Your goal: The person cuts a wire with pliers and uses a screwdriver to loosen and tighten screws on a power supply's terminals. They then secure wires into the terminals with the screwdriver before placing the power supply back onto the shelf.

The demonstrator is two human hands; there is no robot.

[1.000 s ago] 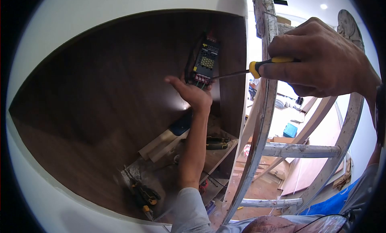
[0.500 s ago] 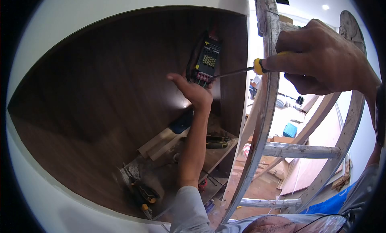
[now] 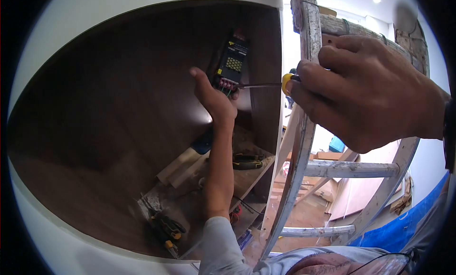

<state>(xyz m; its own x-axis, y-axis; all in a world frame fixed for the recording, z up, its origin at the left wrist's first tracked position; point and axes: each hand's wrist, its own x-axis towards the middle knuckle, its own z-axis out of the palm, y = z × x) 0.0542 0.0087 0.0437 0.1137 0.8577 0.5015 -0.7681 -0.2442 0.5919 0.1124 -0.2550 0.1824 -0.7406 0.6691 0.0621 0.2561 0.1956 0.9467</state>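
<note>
A black power supply unit [image 3: 233, 61] with yellow honeycomb vents rests in my left hand [image 3: 216, 101], inside the dark wooden recess. My fingers are behind its lower end and the thumb sticks out to the left. Wires run into the red terminals at its lower end. In my right hand [image 3: 361, 92] is a screwdriver [image 3: 261, 85] with a yellow and black handle, gripped in front of the ladder. Its long shaft points left, and the tip meets the terminal end of the unit. My right palm hides most of the handle.
A worn wooden ladder [image 3: 351, 169] stands at the right, close to my right arm. On the recess floor lie pliers [image 3: 248, 162], more hand tools [image 3: 166, 230] and wood strips [image 3: 183, 165]. Blue sheeting [image 3: 403, 230] is at the lower right.
My right hand has turned around the screwdriver handle and appears nearer and lower. The whole view has shifted a little; the left hand still supports the power supply unit.
</note>
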